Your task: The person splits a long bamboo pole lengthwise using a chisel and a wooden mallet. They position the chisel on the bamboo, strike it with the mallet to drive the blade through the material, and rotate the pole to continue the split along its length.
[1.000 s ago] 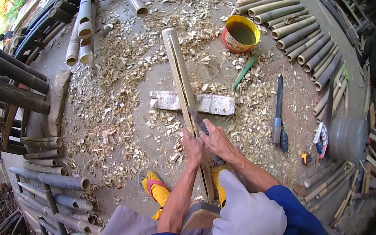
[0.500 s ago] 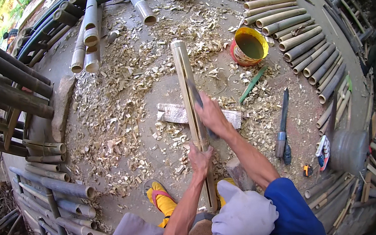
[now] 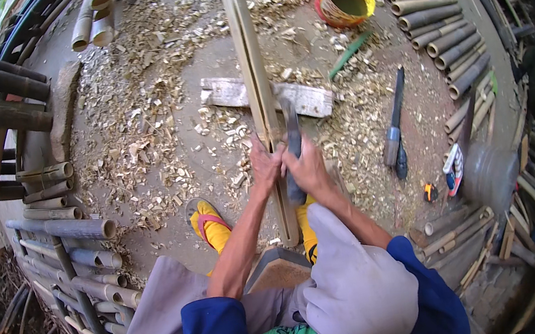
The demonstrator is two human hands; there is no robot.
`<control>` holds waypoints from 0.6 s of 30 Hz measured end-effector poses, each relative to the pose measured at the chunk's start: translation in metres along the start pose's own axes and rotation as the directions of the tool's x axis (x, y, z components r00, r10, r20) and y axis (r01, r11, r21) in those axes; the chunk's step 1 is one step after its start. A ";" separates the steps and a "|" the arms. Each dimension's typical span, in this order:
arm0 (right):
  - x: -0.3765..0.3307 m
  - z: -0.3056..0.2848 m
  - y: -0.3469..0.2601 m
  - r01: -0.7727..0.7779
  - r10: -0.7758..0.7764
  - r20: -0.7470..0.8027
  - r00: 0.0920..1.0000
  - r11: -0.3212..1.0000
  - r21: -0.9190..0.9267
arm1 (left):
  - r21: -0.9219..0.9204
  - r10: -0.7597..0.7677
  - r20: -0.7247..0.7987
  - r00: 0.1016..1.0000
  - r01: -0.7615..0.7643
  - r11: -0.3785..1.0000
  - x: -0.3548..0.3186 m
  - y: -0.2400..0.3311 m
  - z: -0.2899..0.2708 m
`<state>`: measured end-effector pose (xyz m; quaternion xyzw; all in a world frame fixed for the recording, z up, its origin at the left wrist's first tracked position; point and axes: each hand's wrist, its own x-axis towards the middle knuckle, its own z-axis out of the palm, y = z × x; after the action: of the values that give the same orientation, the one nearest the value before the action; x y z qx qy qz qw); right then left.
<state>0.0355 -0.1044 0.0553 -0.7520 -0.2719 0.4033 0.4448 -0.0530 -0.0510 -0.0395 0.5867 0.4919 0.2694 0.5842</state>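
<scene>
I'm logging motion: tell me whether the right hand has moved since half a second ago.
Yes: relative to the whitish slab, the right hand moved down the view, from overlapping it to below it.

Bamboo pole [image 3: 243, 43] runs out front over a crosswise block [image 3: 304, 98] on the floor [image 3: 206, 59], bucket [image 3: 331, 15] ahead and right, strip [image 3: 350, 54] between bucket and block, tool [image 3: 397, 106] right of pole, tape measure [image 3: 429, 192] nearer, bamboo pieces [image 3: 431, 17] farther right, bamboo frames [image 3: 4, 114] far left, shavings [image 3: 144, 142] both sides.
</scene>
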 end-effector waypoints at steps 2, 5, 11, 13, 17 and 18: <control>-0.032 -0.004 0.009 -0.157 0.149 0.085 0.985 0.984 0.090 | 0.115 -0.156 0.013 0.988 0.153 0.981 0.001 0.026 -0.005; -0.039 0.003 0.007 -0.198 0.170 0.149 0.974 0.961 0.194 | 0.122 -0.084 -0.048 0.995 0.090 0.988 0.007 0.010 -0.008; -0.033 0.016 0.014 -0.288 0.234 0.176 0.956 0.854 0.433 | 0.249 -0.045 -0.024 0.999 0.049 0.967 0.008 0.009 -0.005; -0.033 0.019 0.011 -0.348 0.296 0.182 0.938 0.791 0.504 | 0.282 -0.045 -0.013 0.999 0.046 0.958 0.009 0.004 -0.006; -0.035 0.017 0.000 -0.412 0.345 0.230 0.910 0.693 0.591 | 0.266 -0.045 -0.048 0.998 0.057 0.962 0.008 -0.001 -0.003; -0.035 0.018 0.001 -0.419 0.355 0.232 0.906 0.668 0.615 | 0.246 -0.041 -0.046 0.998 0.051 0.968 0.008 -0.001 -0.003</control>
<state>0.0018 -0.1233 0.0617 -0.5701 0.0316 0.5916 0.5692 -0.0531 -0.0432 -0.0423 0.6376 0.5468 0.2045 0.5026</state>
